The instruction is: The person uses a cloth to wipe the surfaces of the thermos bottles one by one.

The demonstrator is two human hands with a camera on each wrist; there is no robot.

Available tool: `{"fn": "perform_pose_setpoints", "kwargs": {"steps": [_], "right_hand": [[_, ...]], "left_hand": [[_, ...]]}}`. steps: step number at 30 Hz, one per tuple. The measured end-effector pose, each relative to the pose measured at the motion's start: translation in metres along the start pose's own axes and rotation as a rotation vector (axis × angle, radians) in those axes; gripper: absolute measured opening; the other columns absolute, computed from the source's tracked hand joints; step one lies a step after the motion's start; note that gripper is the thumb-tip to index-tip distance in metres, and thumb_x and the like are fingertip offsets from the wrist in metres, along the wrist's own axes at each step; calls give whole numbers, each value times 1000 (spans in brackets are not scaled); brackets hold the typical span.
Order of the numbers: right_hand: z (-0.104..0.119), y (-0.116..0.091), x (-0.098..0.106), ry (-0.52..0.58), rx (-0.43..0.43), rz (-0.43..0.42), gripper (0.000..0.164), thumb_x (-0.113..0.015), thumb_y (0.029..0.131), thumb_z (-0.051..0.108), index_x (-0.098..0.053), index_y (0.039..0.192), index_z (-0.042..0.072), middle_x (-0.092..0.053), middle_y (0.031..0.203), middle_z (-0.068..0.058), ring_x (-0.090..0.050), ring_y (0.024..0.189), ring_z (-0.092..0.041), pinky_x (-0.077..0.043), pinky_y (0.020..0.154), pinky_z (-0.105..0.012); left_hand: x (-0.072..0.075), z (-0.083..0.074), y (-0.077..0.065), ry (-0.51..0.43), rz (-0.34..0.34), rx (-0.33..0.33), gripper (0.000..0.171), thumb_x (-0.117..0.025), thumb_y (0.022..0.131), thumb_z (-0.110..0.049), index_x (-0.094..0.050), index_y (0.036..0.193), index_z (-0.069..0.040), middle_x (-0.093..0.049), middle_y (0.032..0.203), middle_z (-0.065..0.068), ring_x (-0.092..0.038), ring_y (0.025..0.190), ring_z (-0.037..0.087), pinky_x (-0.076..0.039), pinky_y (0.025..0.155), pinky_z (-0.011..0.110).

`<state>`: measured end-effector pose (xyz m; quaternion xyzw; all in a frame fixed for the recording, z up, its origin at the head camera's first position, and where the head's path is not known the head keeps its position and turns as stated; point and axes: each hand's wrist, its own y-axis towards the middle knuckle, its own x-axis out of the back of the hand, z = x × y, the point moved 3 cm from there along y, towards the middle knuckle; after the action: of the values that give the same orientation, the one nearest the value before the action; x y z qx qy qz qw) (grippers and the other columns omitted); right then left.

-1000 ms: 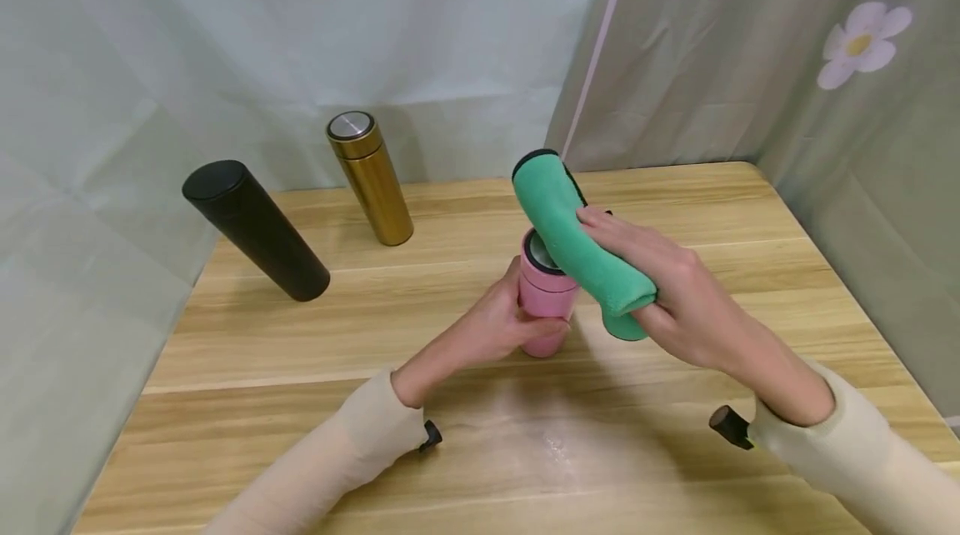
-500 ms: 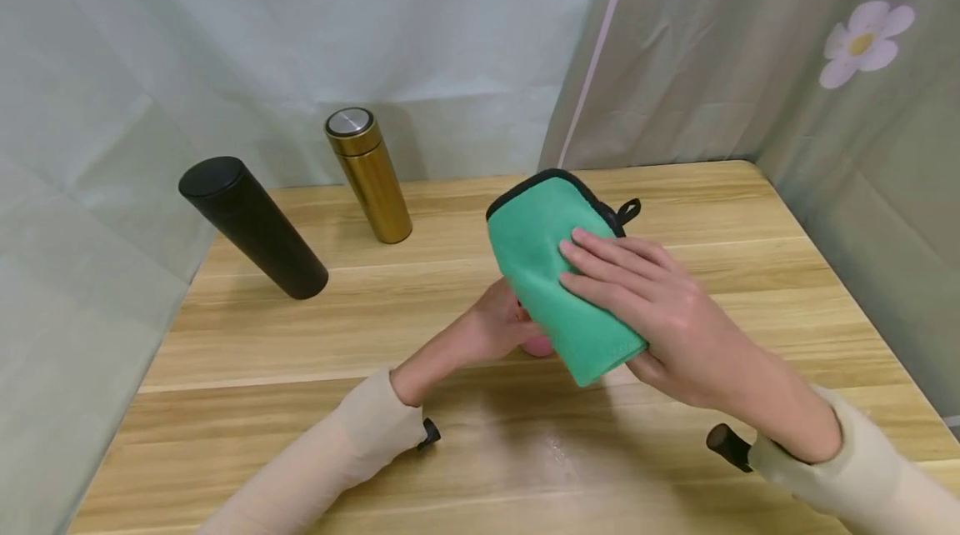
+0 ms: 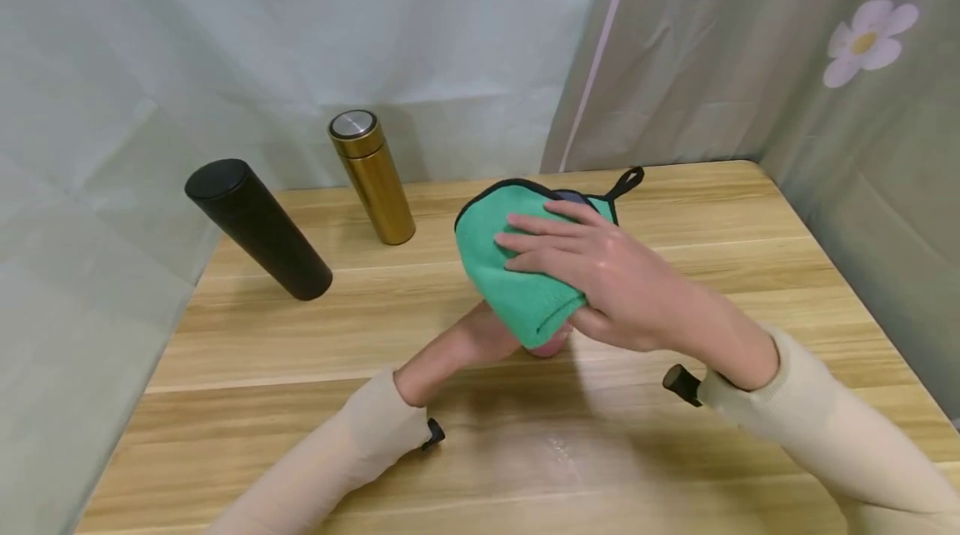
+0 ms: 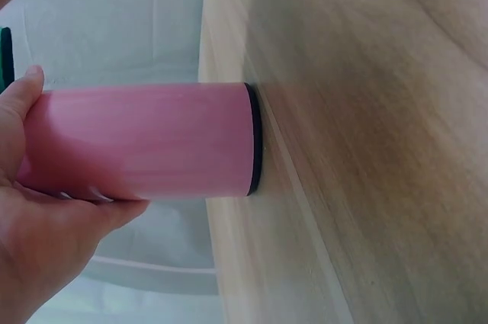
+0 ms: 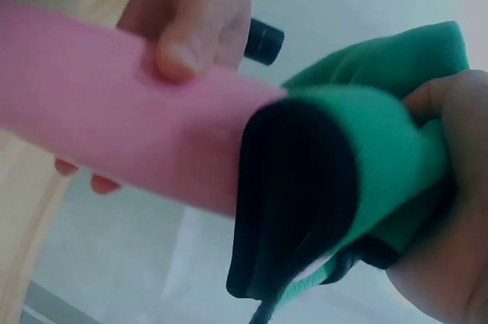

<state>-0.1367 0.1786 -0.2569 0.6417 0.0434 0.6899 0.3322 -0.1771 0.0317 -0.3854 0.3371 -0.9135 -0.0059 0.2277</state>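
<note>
Pale, softly creased fabric [image 3: 262, 43] hangs behind and at both sides of a counter [image 3: 247, 352] whose light wood has long straight grain, visible plank seams and a glossy patch [image 3: 558, 447] toward the near side; one printed flower [image 3: 870, 43] with five petals and a yellow centre shows on the fabric to the right. Near the centre of the counter, the left hand [image 3: 480, 339] grips a smooth, matte pink bottle [image 4: 145, 141], a plain cylinder with a black rim round its base; the thumb is on one side, the fingers wrap the other, and whether the base touches the wood cannot be told. Over the bottle's upper end lies a green cloth [image 3: 483, 252], plush and softly folded, edged with black piping and bearing a thin black loop [image 3: 630, 181] at one corner. It is held by the right hand [image 3: 592, 268], whose fingers lie long and slightly parted across it, with the thumb mostly hidden at the folded lower edge. Farther back on the left stand a dull black bottle [image 3: 258, 227] with a flat round top and, beside it but apart, a shiny metallic gold bottle [image 3: 372, 177] topped by a brushed silver disc in a dark ring. Counted up, that makes three bottles, one cloth, two hands, and two cream sleeves [image 3: 360, 443] with ribbed cuffs.
</note>
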Motion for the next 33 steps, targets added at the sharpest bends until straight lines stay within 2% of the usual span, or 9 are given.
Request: {"fn": "perform_pose_setpoints", "kwargs": {"steps": [2,7,11,15,18,24,27,33], "right_hand": [[-7,4,1,33,-21,16,52,-50,83,-3,-66,132,4,-61,144,-8,-48,142,-31,-26,120,-54],[-24,9,6,120,-105,52,63,-42,80,-5,-64,138,4,-61,145,-7,-51,140,-29,-34,117,-53],[-40,4,10,193,-182,44,53,-41,92,-3,-65,137,6,-62,143,-5,-57,133,-25,-45,109,-47],[-54,-7,13,286,-234,18,44,-46,101,-1,-65,138,10,-66,138,1,-64,123,-18,-52,100,-37],[-58,-15,15,315,-255,0,41,-49,104,2,-63,142,10,-67,135,3,-65,120,-16,-51,98,-30],[-55,-28,16,303,-277,-20,44,-51,106,2,-57,149,11,-62,143,1,-61,128,-18,-47,104,-25],[-50,-35,17,285,-282,-14,51,-51,104,-4,-52,152,11,-58,147,-2,-57,133,-19,-43,108,-24],[-37,-54,22,223,-291,-4,71,-48,91,-19,-45,156,10,-49,156,-5,-49,141,-22,-36,113,-21]], "left_hand": [[-1,0,3,-35,-10,-40,45,-65,100,-6,-47,142,-3,-57,135,8,-50,128,16,-42,110,31],[-2,1,2,-143,-60,40,52,-70,98,-9,-43,143,-7,-54,134,5,-53,122,16,-48,105,32],[-3,0,1,-144,-101,91,64,-74,96,-12,-35,147,-10,-55,131,6,-57,118,18,-48,104,35],[-2,0,0,-67,-136,108,82,-79,94,-19,-24,154,-15,-49,140,2,-52,126,16,-42,111,38],[-1,0,-1,-43,-144,109,86,-80,93,-21,-22,155,-14,-47,143,3,-51,128,17,-41,112,39],[0,0,0,-55,-153,87,85,-82,91,-17,-24,154,-12,-48,142,3,-52,127,17,-42,112,39],[0,0,0,-54,-148,89,84,-81,92,-17,-24,154,-12,-48,141,3,-52,126,17,-42,111,39],[0,0,2,-84,-143,66,84,-81,92,-16,-24,154,-13,-47,141,4,-51,126,18,-43,111,39]]}}
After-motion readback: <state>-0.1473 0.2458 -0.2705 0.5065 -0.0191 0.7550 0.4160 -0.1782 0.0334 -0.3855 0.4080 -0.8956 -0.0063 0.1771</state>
